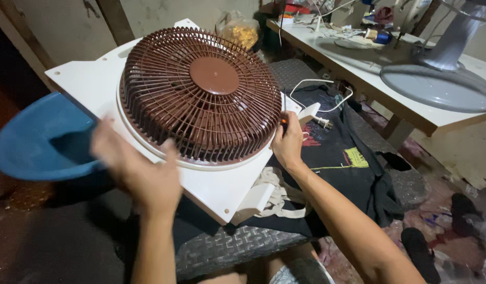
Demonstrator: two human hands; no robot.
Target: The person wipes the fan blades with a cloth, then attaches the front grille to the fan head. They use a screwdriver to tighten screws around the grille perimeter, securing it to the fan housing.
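The box fan (201, 105) lies flat in the middle of the frame, its brown grille (201, 94) still on the white frame. The left hand (140, 168) is blurred at the lower left edge, fingers spread; the right hand (287, 142) at the right edge pinches a small orange-tipped tool (283, 122), perhaps a screwdriver; nothing looks taken apart yet.

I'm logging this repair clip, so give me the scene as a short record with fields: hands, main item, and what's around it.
Main item: white square box fan with brown round grille, lying flat
Left hand: left hand blurred, at the grille's near edge
Right hand: right hand at the fan's right edge, grip closed on a small orange-tipped tool
Beneath: black cloth
Left: blue basin
Right: white table, grey fan base
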